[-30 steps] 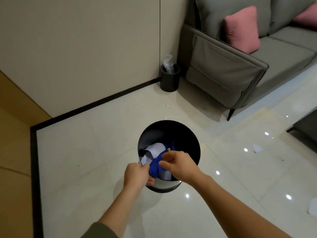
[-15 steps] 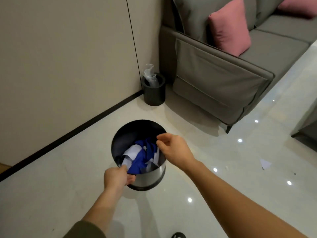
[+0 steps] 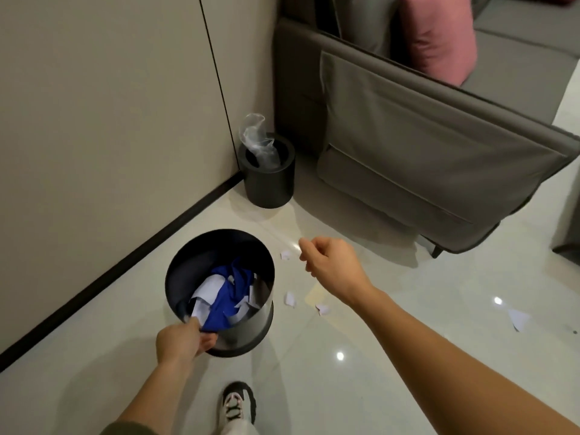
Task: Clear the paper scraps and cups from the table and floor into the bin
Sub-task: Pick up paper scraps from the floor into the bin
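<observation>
Pale and glossy, the floor [image 3: 376,372] carries everything here. A shoe [image 3: 237,403] stands just on the near side of the bin [image 3: 251,328], a dark round tub that sits upright. The left hand [image 3: 183,340] grips the bin's near rim, fingers curled over the edge. Inside the bin lie crumpled white paper [image 3: 208,287] and something bright blue [image 3: 229,296], heaped toward its near wall.

Just right of the bin, small pieces of paper lie on the floor: a near scrap [image 3: 322,308], a middle scrap [image 3: 290,299] and a far scrap [image 3: 286,255]. A larger scrap [image 3: 518,318] lies well to the right of the bin.

The right hand [image 3: 329,265] hangs over the floor right of the bin, clear of its rim. Its fingers are loosely curled and nothing shows in them.

Beyond the bin a smaller black bin [image 3: 270,183] stands by the wall [image 3: 110,120], with a clear bag [image 3: 259,142] sticking up out of it. Beyond and right of the bin is a grey sofa [image 3: 408,158] with a pink cushion [image 3: 439,36].
</observation>
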### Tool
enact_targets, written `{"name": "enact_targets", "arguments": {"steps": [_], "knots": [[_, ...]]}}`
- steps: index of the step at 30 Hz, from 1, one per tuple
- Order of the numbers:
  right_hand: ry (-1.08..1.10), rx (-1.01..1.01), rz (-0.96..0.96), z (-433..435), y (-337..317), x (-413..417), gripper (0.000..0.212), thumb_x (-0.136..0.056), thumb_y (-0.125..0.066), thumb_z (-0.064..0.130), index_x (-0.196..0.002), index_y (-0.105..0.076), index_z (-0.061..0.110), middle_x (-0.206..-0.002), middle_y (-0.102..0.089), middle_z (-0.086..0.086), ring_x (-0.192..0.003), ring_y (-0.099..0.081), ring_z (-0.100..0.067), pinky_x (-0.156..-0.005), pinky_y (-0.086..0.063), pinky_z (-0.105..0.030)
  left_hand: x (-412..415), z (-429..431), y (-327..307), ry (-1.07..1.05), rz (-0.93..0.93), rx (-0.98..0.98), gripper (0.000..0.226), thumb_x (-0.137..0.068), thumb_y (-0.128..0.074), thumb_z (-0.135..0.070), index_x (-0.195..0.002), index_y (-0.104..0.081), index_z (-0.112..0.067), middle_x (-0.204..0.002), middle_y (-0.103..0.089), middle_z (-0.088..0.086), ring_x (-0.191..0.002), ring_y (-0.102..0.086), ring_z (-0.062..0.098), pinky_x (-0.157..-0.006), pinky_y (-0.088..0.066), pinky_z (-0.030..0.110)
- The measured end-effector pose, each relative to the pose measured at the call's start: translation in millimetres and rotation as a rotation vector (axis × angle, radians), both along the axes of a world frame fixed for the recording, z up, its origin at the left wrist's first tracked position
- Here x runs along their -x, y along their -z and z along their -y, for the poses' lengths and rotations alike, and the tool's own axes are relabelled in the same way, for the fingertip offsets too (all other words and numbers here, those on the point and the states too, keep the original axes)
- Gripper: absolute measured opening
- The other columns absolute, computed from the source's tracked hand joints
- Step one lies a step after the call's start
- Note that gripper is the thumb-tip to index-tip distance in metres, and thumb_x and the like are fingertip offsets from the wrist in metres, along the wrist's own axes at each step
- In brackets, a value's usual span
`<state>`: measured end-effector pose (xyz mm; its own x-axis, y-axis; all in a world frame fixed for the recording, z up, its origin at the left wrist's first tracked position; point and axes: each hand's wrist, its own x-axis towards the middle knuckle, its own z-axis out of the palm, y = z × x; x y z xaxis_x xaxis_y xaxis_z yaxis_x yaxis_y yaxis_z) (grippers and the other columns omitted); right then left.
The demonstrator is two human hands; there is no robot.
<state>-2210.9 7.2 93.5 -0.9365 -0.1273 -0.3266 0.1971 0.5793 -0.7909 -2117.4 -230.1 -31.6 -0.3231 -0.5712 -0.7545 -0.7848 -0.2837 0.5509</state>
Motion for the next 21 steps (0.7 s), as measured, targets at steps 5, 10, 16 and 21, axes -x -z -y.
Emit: {"name": "enact_targets", "arguments": {"steps": [5, 10, 16, 21], "knots": [[0.127, 0.017, -0.060, 14.1, 55.7, 62.1, 0.039, -0.096, -0.045, 0.033, -0.080, -0.066, 0.004, -0.067, -0.058, 0.011, -0.060, -0.056, -0.005, -0.057, -0.044, -0.017, 53.5, 35.6, 72.5, 0.061, 0.023, 0.027, 0.024, -0.090, -0.048, -0.009, -0.079, -0.060, 0.008, -0.060, -0.068, 0.019, -0.039, -0.061, 0.018, -0.054, -0.053, 0.031], [0.143, 0.033, -0.104, 15.4, 126.1, 99.3, 0.036, -0.095, -0.046, 0.031, -0.076, -0.065, 0.007, -0.068, -0.060, 0.008, -0.061, -0.057, -0.007, -0.062, -0.049, -0.021, 93.1, 56.1, 141.1, 0.105, -0.020, 0.033, 0.026, -0.090, -0.044, -0.010, -0.081, -0.059, 0.008, -0.069, -0.068, 0.019, -0.039, -0.062, 0.016, -0.049, -0.050, 0.025], [0.137, 0.065, -0.154, 17.9, 199.6, 117.7, 0.036, -0.093, -0.048, 0.030, -0.075, -0.066, 0.004, -0.066, -0.062, 0.006, -0.061, -0.058, -0.012, -0.066, -0.054, -0.030, 105.8, 74.7, 181.1, 0.094, -0.080, 0.207, 0.030, -0.087, -0.044, -0.013, -0.076, -0.062, 0.008, -0.050, -0.064, 0.012, -0.043, -0.058, 0.026, -0.059, -0.051, 0.034], [0.157, 0.060, -0.167, 13.2, 250.2, 123.5, 0.037, -0.094, -0.049, 0.029, -0.077, -0.066, 0.001, -0.066, -0.062, 0.006, -0.061, -0.058, -0.012, -0.063, -0.053, -0.028, 70.7, 44.4, 215.1, 0.394, -0.053, 0.534, 0.048, -0.078, -0.031, -0.050, -0.071, -0.061, -0.012, -0.082, -0.063, 0.018, -0.076, -0.054, 0.031, -0.075, -0.041, 0.038]]}}
